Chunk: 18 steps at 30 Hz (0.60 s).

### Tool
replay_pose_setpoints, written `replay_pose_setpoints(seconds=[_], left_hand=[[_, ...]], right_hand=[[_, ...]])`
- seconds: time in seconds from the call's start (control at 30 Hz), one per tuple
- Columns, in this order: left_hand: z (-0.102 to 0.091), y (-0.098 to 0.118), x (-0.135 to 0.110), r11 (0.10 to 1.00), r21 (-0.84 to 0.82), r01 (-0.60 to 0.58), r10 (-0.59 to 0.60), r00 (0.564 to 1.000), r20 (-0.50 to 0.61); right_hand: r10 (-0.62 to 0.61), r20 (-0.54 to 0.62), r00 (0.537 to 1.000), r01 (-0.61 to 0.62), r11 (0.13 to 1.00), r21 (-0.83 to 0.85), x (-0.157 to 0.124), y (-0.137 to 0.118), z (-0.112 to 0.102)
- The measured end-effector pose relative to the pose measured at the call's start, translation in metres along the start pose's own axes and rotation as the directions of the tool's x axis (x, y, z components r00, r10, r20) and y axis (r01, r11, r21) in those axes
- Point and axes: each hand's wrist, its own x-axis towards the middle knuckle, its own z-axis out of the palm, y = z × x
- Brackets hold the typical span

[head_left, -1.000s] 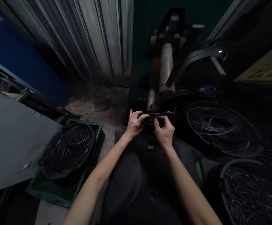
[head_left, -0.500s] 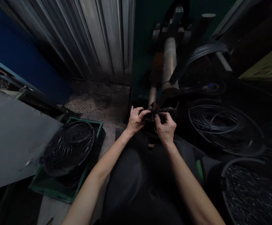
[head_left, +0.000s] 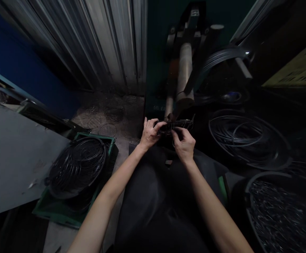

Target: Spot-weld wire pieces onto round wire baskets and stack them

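Note:
A dark wire frame [head_left: 181,123] lies level between my hands, just under the lower arm of a green machine [head_left: 155,80]. My left hand [head_left: 150,133] grips its left end, thumb and fingers curled round the wires. At the middle of the frame, my right hand [head_left: 184,143] pinches with thumb and forefinger, and a thin bent wire hangs by those fingertips. The frame's finer shape is lost in the dark. Above it, the machine's thick metal cylinder [head_left: 186,70] points down toward me.
On my left, a round basin of wire rings [head_left: 79,165] sits in a green crate [head_left: 55,214]. To the right stand a basin of wire hoops [head_left: 237,130] and a tub of small bent wire pieces [head_left: 279,214]. A grey panel [head_left: 18,158] juts in at far left.
The view has shifted slightly, so the machine and basins appear a little further left. Both hands keep their hold on the wire frame, with hardly any movement.

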Motion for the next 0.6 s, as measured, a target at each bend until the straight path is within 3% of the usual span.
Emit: replay_pose_setpoints(seconds=[0.23,0.33,0.4,0.47,0.5,0.53,0.6], left_hand=[[-0.003,0.003,0.002,1.000,-0.028,-0.001,0.000,1.000,-0.025],[-0.004,0.001,0.000,0.999,-0.050,0.002,-0.003,1.000,-0.013],[-0.002,-0.004,-0.006,0.995,-0.095,-0.005,0.001,0.999,-0.038],[0.002,-0.014,-0.015,0.988,-0.154,0.017,-0.031,0.995,-0.090],[0.006,-0.021,-0.019,0.982,-0.183,0.038,-0.060,0.991,-0.117],[0.010,-0.028,-0.023,0.976,-0.208,0.062,-0.093,0.985,-0.143],[0.020,-0.041,-0.029,0.962,-0.254,0.103,-0.152,0.972,-0.179]], right_hand=[[0.024,0.006,1.000,-0.025,0.998,0.062,-0.003,0.000,0.009],[0.069,-0.018,0.997,-0.068,0.996,0.051,-0.011,-0.001,-0.010],[0.124,-0.065,0.990,-0.125,0.992,-0.015,-0.023,0.005,-0.045],[0.210,-0.180,0.961,-0.238,0.959,-0.153,-0.041,0.021,-0.096],[0.276,-0.284,0.918,-0.343,0.912,-0.224,-0.053,0.034,-0.125],[0.342,-0.415,0.843,-0.474,0.838,-0.271,-0.065,0.049,-0.154],[0.446,-0.540,0.713,-0.672,0.656,-0.345,-0.092,0.086,-0.205]])
